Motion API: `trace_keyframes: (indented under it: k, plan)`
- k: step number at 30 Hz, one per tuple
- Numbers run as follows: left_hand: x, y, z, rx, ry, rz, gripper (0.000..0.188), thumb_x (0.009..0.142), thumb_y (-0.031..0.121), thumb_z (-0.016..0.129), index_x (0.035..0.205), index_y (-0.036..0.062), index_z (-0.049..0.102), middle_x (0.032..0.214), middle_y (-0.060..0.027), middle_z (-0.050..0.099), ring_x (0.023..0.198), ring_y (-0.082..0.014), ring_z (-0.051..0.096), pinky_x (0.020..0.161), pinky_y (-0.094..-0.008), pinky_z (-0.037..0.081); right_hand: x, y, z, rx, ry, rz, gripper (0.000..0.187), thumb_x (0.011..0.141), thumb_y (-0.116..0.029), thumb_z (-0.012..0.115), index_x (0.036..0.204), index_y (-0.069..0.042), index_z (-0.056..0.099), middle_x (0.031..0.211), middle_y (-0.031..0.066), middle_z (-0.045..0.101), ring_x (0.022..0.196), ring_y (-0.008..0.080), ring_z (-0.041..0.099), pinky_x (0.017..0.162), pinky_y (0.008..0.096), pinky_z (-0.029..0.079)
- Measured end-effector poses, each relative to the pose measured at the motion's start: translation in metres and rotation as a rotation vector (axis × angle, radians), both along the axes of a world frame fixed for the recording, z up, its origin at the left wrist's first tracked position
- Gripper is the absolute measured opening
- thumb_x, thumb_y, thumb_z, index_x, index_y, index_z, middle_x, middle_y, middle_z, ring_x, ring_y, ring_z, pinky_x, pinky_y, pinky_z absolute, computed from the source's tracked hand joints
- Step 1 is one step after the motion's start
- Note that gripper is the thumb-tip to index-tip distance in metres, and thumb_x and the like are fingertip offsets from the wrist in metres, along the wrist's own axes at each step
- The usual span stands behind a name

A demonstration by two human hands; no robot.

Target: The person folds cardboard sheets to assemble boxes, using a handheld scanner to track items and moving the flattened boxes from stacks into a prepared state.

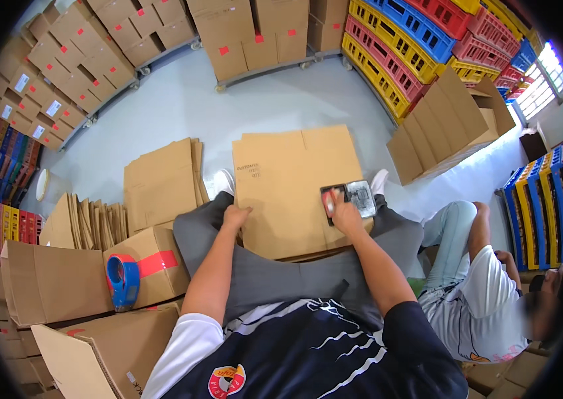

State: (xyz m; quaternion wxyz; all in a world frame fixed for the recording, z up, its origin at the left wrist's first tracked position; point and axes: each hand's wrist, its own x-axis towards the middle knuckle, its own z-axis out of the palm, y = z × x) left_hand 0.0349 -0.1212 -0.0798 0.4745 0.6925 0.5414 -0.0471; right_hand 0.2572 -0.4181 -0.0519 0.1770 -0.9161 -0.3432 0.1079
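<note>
A stack of flattened cardboard boxes [295, 173] lies across my lap, with small dark print on the top sheet. My right hand [344, 214] is closed around a red hand stamp [327, 201], which is down on the black ink pad case [330, 219]. The case's lid [361, 197] is folded open to the right, and the case sits at the right side of the top sheet. At the stack's left edge my left hand [235, 217] is closed on the cardboard, a digit over the top sheet; its other fingers are partly hidden.
More flattened cardboard [162, 176] leans to the left. A blue tape dispenser [124, 282] rests on a taped box [162, 266]. A co-worker [474, 299] sits close on my right. Folded cartons [438, 130], stacked plastic crates [394, 43] and carton-loaded dollies [255, 50] stand around.
</note>
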Motion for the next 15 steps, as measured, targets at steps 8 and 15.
trace_keyframes:
  k: [8, 15]
  plan:
    - [0.006, -0.009, 0.023, -0.172, -0.066, 0.043, 0.051, 0.085, 0.034, 0.074, 0.106, -0.0117, 0.069, 0.098, -0.0207, 0.072, 0.087, -0.0303, 0.071, 0.078, -0.04, 0.053, -0.01, -0.004, 0.015, -0.166, 0.003, -0.177, 0.054, 0.09, -0.018, 0.056, 0.136, 0.008, 0.041, 0.087, 0.0318, 0.068, 0.081, 0.0465, 0.069, 0.074, 0.0555, 0.055]
    - [-0.001, 0.001, 0.023, -0.143, -0.107, 0.126, 0.047, 0.086, 0.029, 0.073, 0.104, -0.0139, 0.068, 0.094, -0.0199, 0.072, 0.084, -0.0274, 0.07, 0.074, -0.0378, 0.052, -0.003, 0.005, 0.019, -0.108, 0.028, -0.197, 0.063, 0.093, -0.024, 0.058, 0.143, 0.005, 0.034, 0.088, 0.0314, 0.068, 0.082, 0.0464, 0.069, 0.072, 0.0543, 0.054]
